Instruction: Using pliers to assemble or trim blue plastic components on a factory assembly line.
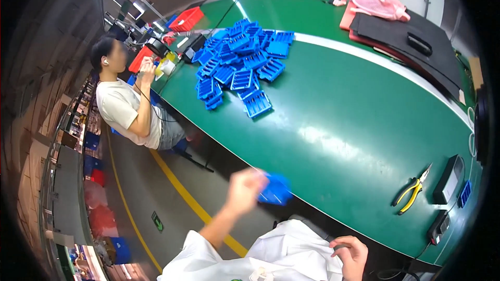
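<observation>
My left hand, lower centre of frame, is clamped on 1 blue tray at the near edge of the green desk. My right hand, lower right, is curled on a white bag; I cannot tell whether it grips. Advice: hold the tray level and firmly by its rim. The tray is motion-blurred. The tray pile sits upper centre. Pliers lie right.

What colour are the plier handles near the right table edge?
Yellow, on the pliers; clearest in the head view.
</observation>
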Demonstrator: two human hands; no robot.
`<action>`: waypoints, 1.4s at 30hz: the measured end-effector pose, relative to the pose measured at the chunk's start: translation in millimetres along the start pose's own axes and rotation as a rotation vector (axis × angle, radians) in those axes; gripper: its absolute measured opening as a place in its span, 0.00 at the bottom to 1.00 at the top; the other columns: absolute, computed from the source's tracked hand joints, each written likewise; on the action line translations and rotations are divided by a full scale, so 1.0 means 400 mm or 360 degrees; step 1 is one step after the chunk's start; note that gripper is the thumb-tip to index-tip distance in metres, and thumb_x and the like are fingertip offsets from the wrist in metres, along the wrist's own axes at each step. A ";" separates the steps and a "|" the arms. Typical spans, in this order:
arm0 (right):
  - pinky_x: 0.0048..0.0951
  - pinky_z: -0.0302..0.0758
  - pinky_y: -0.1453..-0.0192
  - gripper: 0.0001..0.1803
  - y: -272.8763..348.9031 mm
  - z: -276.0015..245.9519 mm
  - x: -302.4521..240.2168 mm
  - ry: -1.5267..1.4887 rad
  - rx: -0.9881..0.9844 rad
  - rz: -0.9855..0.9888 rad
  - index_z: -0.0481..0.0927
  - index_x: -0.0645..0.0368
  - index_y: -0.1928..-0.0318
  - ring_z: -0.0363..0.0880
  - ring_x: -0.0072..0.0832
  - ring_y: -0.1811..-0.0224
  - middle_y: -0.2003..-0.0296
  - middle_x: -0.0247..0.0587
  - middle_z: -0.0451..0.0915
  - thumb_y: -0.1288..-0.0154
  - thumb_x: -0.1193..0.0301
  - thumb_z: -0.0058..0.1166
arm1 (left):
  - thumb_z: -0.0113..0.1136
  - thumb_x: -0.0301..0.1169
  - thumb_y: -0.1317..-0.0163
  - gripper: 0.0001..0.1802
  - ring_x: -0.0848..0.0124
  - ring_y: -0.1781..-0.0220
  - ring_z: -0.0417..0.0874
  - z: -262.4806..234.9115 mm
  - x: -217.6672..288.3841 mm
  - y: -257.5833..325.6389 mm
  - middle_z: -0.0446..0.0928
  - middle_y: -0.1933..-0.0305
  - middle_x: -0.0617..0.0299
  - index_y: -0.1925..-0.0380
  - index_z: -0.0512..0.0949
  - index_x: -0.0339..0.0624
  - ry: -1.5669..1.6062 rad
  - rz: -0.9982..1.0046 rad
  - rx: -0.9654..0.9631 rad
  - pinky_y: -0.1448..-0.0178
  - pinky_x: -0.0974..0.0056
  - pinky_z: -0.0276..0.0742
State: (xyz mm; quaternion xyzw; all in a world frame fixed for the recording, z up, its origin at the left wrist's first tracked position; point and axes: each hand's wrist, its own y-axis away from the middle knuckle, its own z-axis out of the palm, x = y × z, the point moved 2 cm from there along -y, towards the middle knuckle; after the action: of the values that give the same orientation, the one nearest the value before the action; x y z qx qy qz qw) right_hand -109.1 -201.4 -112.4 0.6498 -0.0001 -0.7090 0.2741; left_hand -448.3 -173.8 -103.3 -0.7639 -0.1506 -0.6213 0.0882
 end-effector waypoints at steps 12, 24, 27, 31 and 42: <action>0.21 0.73 0.76 0.08 -0.028 -0.100 -0.053 -0.0089 0.0833 -0.0859 0.73 0.67 0.67 0.76 0.25 0.69 0.68 0.42 0.74 0.32 0.75 0.45 | 0.55 0.40 0.33 0.24 0.53 0.62 0.83 -0.757 -0.215 -0.562 0.75 0.57 0.43 0.54 0.67 0.23 0.0674 0.0097 0.1359 0.62 0.56 0.86; 0.44 0.60 0.39 0.18 -0.080 -0.178 -0.120 0.1568 0.1716 -0.0649 0.77 0.58 0.66 0.66 0.47 0.41 0.48 0.50 0.72 0.53 0.62 0.68 | 0.50 0.28 0.31 0.10 0.78 0.67 0.77 -0.317 0.130 -0.469 0.79 0.64 0.61 0.56 0.77 0.35 -0.0274 0.0863 0.0380 0.68 0.75 0.69; 0.46 0.59 0.39 0.25 -0.091 -0.172 -0.144 0.1627 0.1801 -0.0615 0.75 0.58 0.65 0.66 0.47 0.43 0.51 0.49 0.70 0.55 0.55 0.70 | 0.48 0.24 0.32 0.09 0.77 0.69 0.76 0.010 0.261 -0.338 0.77 0.66 0.60 0.59 0.77 0.33 -0.0364 0.0978 -0.0184 0.66 0.74 0.70; 0.47 0.57 0.36 0.24 -0.125 -0.193 -0.118 0.1560 0.1787 -0.0683 0.74 0.60 0.62 0.64 0.47 0.43 0.51 0.49 0.69 0.54 0.60 0.70 | 0.55 0.19 0.43 0.06 0.70 0.67 0.79 0.384 0.373 -0.229 0.78 0.66 0.55 0.66 0.78 0.32 -0.0524 0.1353 -0.1042 0.63 0.69 0.73; 0.58 0.53 0.33 0.23 -0.151 -0.195 -0.120 0.1468 0.1566 -0.0769 0.76 0.59 0.50 0.63 0.46 0.38 0.46 0.51 0.70 0.49 0.70 0.56 | 0.59 0.32 0.43 0.16 0.52 0.48 0.76 1.328 0.460 -0.007 0.76 0.52 0.49 0.54 0.77 0.40 -0.0956 0.2236 -0.1499 0.46 0.55 0.75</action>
State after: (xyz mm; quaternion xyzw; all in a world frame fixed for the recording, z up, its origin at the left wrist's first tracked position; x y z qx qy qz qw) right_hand -60.6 -103.6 -102.0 0.9134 -0.0602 -0.3206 -0.2433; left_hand 74.4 21.9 -36.7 -0.7673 0.6052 -0.1953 0.0824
